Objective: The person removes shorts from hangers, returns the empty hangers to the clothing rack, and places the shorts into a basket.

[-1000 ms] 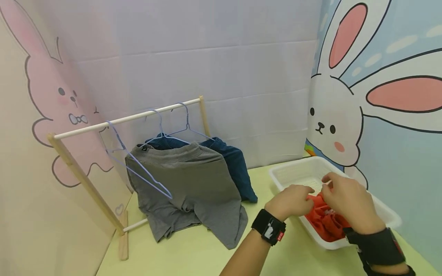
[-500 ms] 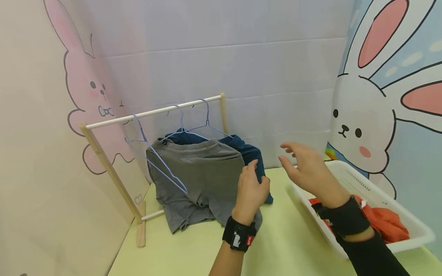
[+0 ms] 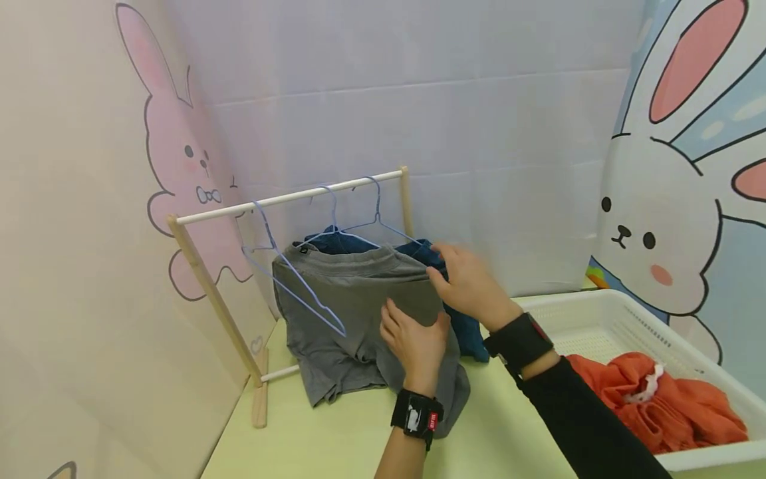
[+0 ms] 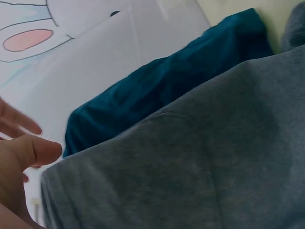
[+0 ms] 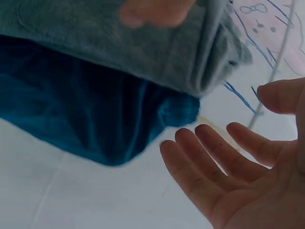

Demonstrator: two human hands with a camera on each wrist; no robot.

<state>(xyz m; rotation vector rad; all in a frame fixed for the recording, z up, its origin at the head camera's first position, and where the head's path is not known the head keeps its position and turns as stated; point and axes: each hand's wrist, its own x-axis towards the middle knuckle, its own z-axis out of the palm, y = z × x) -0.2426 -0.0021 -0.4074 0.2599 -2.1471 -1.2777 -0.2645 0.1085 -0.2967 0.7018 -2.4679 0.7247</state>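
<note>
Grey shorts (image 3: 353,293) hang on a blue hanger (image 3: 333,206) from the rack's top rail. Behind them a dark blue garment (image 3: 469,336) hangs on another hanger (image 3: 378,203). My left hand (image 3: 415,342) is in front of the grey shorts with its fingers spread; whether it touches the cloth I cannot tell. Beside the waistband's right end is my right hand (image 3: 473,286), holding nothing. In the right wrist view, the right hand's fingers (image 5: 209,167) are extended, apart from both garments. The grey cloth (image 4: 181,157) fills much of the left wrist view.
The wooden rack (image 3: 215,299) stands on the pale green table (image 3: 323,439) at left. A bare blue hanger (image 3: 293,273) juts forward from its rail. At right a white basket (image 3: 718,459) holds a crumpled orange-red garment (image 3: 664,406). Printed rabbit walls border both sides.
Both hands have left the orange-red garment in the basket and moved left to the grey shorts. The head view has turned left, so the rack appears further right.
</note>
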